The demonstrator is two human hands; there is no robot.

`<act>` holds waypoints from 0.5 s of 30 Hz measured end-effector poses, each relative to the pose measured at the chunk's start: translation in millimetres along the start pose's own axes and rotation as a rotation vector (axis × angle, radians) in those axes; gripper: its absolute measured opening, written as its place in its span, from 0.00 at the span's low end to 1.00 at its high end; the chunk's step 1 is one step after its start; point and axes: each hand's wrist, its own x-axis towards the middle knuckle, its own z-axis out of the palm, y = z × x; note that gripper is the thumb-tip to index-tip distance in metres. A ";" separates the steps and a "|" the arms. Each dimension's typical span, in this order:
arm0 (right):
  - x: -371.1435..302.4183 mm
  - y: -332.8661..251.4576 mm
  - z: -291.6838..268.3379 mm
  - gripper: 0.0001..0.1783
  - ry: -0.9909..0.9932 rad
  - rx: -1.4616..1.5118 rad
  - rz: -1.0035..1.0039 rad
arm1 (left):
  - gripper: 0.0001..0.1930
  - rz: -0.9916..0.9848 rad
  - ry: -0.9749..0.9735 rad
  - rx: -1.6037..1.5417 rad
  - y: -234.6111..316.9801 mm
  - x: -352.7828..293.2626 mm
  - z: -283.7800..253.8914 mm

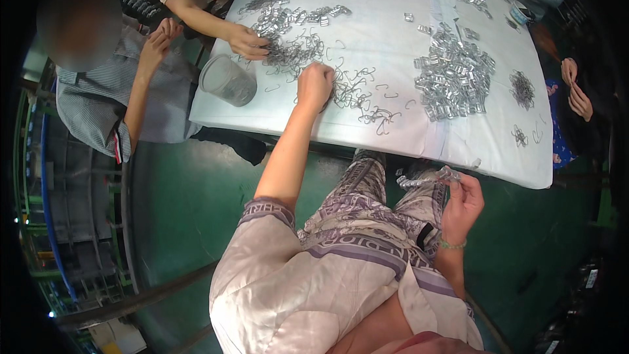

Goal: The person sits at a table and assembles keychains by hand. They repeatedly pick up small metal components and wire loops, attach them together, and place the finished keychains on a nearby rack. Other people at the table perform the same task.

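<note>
My left hand (316, 85) rests on the white-covered table with its fingers curled closed, at the edge of a scatter of thin bent wire hooks (354, 95). Whatever lies between those fingertips is hidden. Over the table's near edge, my right hand (464, 204) pinches a short chain of silvery metal pieces (426, 179), which stretches out to the left above my lap. Farther right on the cloth lies a large heap of small shiny metal buckles (455, 78).
A clear plastic tub (228, 80) stands tilted-looking at the left table edge. A co-worker's hand (247, 43) reaches into the hooks beside mine; another person sits at far left. More people work at the right. Small hook piles (522, 88) lie near the right edge.
</note>
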 end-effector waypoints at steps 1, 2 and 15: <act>0.0 -1.6 2.1 0.06 0.001 -0.008 0.008 | 0.06 0.023 -0.013 0.058 -3.5 9.6 7.2; -0.3 -3.2 2.7 0.06 0.006 -0.019 0.015 | 0.06 0.049 -0.029 0.113 -3.2 18.7 15.3; 3.7 -4.3 0.0 0.05 0.065 0.013 0.011 | 0.07 0.109 -0.338 0.497 36.5 55.0 35.3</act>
